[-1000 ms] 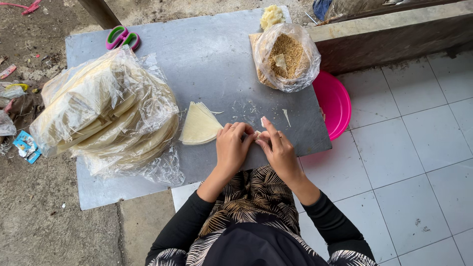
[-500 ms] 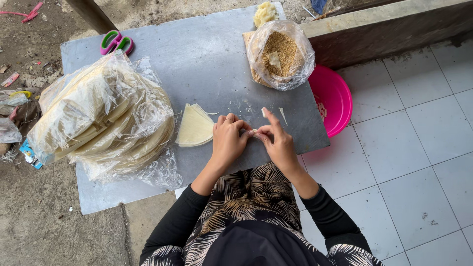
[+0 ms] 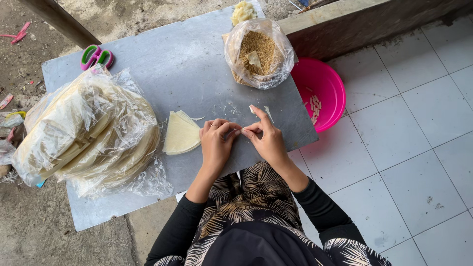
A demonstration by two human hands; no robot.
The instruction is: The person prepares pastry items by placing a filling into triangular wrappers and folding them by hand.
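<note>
Both hands pinch 1 small pale roll near the table's front edge.
Your left hand and right hand meet fingertip to fingertip, fingers narrow on the pale roll above the grey table. The stack of wedge-cut wrappers lies just left of them.

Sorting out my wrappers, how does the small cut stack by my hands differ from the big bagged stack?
The small cut stack lies bare, wedge-shaped and thin; the big bagged stack is wrapped in clear plastic, round and far bulkier. Both are pale sheets on the grey board.
</note>
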